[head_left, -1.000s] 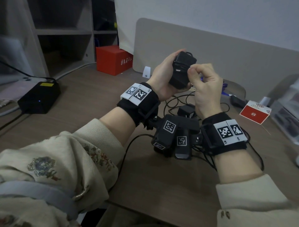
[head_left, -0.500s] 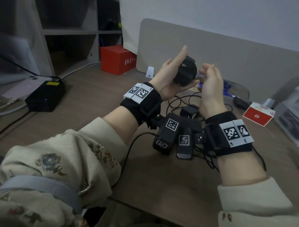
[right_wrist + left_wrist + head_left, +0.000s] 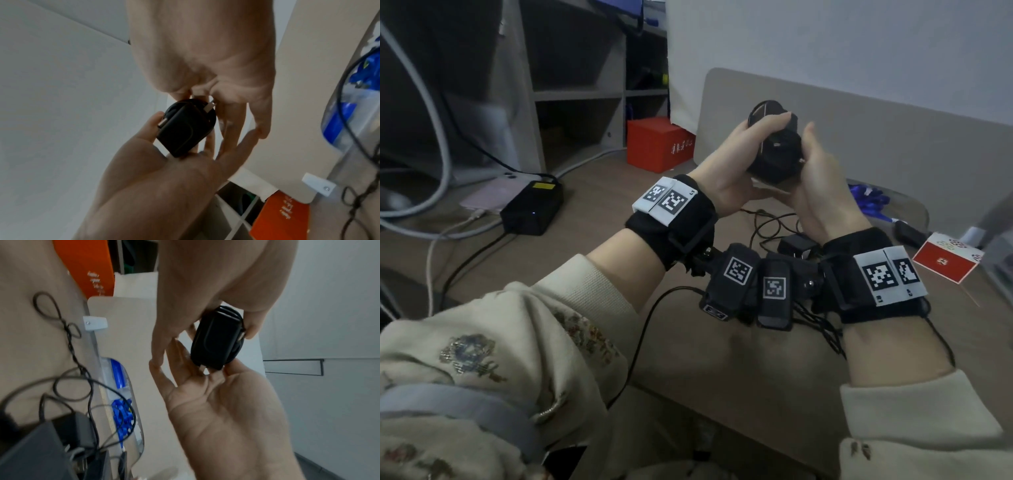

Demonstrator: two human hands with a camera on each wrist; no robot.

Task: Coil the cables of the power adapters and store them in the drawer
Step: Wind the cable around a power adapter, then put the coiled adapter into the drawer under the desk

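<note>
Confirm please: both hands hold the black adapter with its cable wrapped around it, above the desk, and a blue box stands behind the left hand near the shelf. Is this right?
One detail is wrong: the box near the shelf is red, not blue, as the head view shows. The rest stands: the left hand and the right hand hold the black adapter, cable wrapped around it, above the desk.

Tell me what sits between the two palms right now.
The black power adapter, cable wound round it, held up between the left hand and right hand; nothing else lies between them. Both wrist views show it best.
</note>
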